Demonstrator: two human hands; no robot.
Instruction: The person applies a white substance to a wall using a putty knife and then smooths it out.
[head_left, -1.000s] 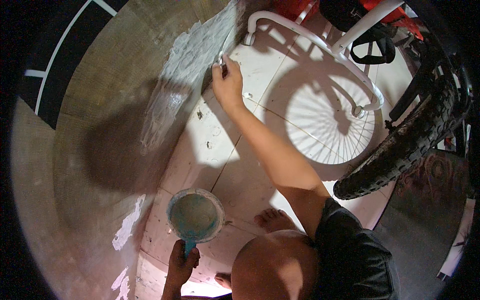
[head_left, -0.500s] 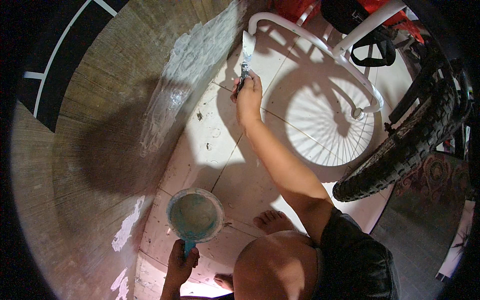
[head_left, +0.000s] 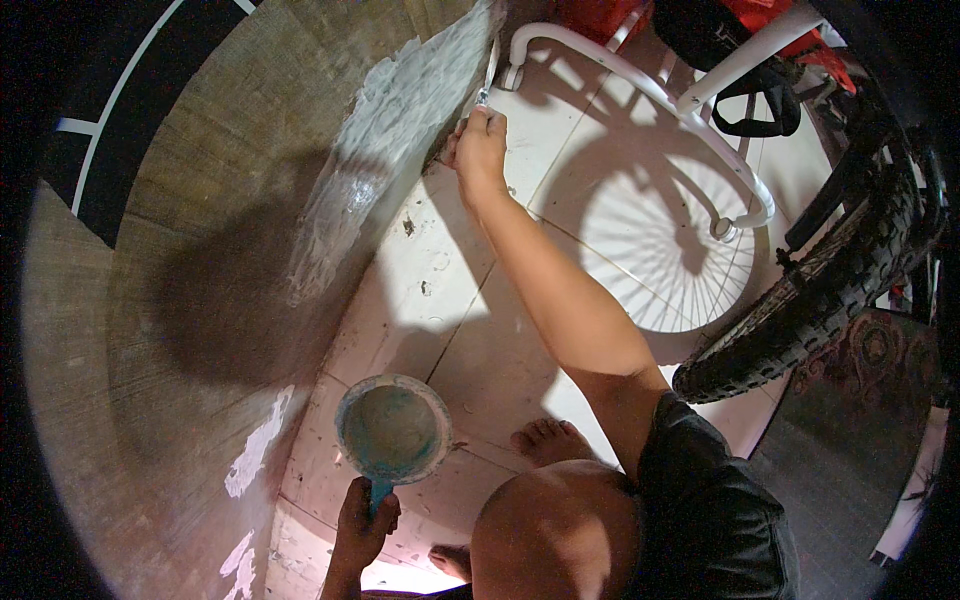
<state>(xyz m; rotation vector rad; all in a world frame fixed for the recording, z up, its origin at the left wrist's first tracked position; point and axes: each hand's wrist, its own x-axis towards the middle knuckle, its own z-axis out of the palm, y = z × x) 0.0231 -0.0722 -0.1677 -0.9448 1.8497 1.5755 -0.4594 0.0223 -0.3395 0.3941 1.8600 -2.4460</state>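
Observation:
My right hand (head_left: 482, 150) reaches far forward, its fingers closed round the handle of a putty knife (head_left: 491, 68). The blade is seen nearly edge-on, close to the far end of a whitish putty patch (head_left: 385, 125) on the wall; whether it touches the wall I cannot tell. My left hand (head_left: 364, 522) grips the blue handle of a round dipper (head_left: 395, 428) at the lower left. Pale grey putty lies in the dipper, and its rim and inside are smeared with it.
A brownish bare wall (head_left: 200, 260) runs along the left, with smaller white patches low down. A white tubular metal frame (head_left: 600, 58) stands beyond my right hand. On the right is a bicycle tyre (head_left: 800, 310). Spotted white floor tiles (head_left: 455, 265) lie below; my bare foot (head_left: 550, 440) rests there.
My right hand has moved forward and left toward the wall, and the putty knife has turned from showing its flat blade to nearly edge-on. My left hand and the dipper have hardly moved.

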